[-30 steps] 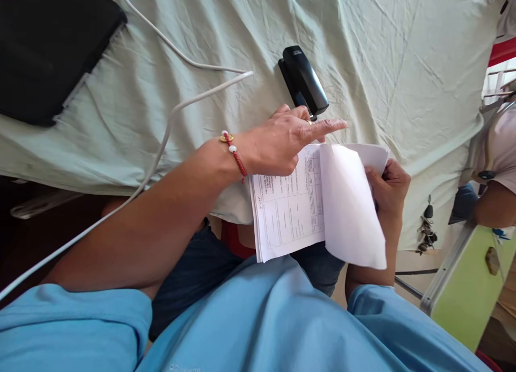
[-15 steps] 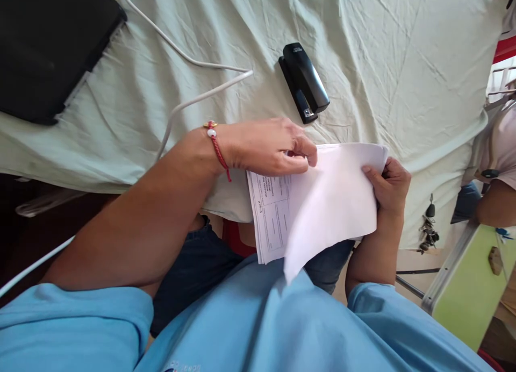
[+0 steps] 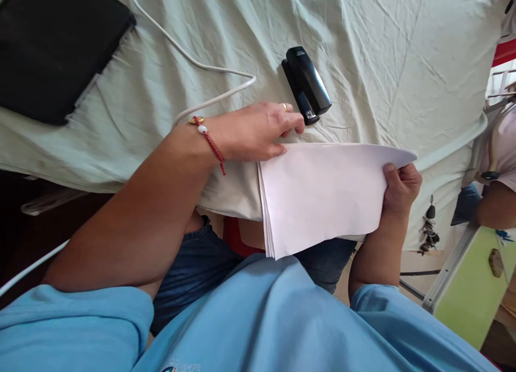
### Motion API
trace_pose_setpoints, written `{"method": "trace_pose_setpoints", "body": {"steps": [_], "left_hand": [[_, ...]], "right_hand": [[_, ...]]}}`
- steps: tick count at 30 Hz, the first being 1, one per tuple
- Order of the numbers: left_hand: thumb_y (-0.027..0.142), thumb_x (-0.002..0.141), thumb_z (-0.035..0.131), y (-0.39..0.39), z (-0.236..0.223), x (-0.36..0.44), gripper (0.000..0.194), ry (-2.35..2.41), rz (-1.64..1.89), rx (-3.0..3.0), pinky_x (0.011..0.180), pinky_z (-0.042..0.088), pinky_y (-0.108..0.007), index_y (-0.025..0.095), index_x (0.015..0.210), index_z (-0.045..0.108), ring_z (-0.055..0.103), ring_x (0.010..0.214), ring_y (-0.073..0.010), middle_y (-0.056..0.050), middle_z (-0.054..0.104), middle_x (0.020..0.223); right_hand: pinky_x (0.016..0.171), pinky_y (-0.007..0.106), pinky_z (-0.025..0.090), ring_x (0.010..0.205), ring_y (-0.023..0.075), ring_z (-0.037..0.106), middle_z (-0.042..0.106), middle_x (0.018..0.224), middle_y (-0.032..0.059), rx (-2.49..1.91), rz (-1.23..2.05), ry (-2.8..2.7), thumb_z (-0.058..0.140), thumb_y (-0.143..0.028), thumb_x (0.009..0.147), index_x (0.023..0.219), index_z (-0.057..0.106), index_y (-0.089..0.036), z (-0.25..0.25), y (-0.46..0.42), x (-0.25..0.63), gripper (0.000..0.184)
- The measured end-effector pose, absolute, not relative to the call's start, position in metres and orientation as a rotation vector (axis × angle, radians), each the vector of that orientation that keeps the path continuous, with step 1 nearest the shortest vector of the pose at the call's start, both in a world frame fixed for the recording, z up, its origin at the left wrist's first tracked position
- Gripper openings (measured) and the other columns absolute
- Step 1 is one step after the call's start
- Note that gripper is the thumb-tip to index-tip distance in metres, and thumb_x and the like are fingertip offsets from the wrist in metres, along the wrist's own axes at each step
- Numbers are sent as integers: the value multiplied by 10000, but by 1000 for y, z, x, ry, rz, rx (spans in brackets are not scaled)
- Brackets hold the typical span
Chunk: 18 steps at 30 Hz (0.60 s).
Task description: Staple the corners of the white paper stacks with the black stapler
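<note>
Papers now show blank, turn seemingly complete. My right hand pinches them; my left hand, half-curled, touches their edge.

Prob. a small office-type spot: cloth-covered tbl w/ blk stapler, plus papers.

Stapler's blk, papers wht, cloth pale grn, shirt blue.

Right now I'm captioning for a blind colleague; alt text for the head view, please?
A person's right hand holds a stack of papers by its right end, while the left hand, wearing a red bracelet, is at the stack's upper left corner. Just beyond, a black stapler lies on a pale green cloth.
</note>
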<state>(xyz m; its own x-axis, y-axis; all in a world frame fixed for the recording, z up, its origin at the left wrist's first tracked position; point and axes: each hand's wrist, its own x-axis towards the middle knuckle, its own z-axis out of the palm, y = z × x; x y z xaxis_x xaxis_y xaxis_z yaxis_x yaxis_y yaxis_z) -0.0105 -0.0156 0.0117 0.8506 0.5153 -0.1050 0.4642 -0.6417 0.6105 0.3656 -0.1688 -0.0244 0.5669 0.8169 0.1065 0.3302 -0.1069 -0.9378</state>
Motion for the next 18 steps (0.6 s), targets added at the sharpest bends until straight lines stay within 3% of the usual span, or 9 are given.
{"method": "trace_pose_setpoints", "body": {"steps": [3,8,13,18], "left_hand": [[201,1029,486,-16,14,-14,442,710,117,2375,983,485,-292,140,1391,732,632,1045,-185,-109,727,1317],[236,1006,516,-12,6,-13,355,693,73,2359,927,490,-315,178,1103,853,672,919,-197,-80,788,1070],[329,1004,575,-10,-1,-14,308,705,135,2307,921,486,-309,206,1080,847,696,923,-204,-61,786,973],[358,981,619,-10,-3,-18,266,716,166,2338,890,488,-294,203,1064,819,681,911,-194,-67,755,1016]], "right_hand": [[626,299,330,666,126,403,568,682,-22,-1715,524,-992,957,-523,705,741,656,-203,-24,-169,366,441],[615,305,331,656,133,426,603,704,-9,-1718,542,-992,958,-529,705,780,712,-198,-23,-170,364,419],[622,300,379,681,144,476,658,747,8,-1689,515,-957,948,-506,699,823,759,-196,-24,-169,359,384],[641,294,413,705,151,508,695,780,22,-1633,466,-895,941,-510,663,850,792,-193,-24,-166,359,397]]}}
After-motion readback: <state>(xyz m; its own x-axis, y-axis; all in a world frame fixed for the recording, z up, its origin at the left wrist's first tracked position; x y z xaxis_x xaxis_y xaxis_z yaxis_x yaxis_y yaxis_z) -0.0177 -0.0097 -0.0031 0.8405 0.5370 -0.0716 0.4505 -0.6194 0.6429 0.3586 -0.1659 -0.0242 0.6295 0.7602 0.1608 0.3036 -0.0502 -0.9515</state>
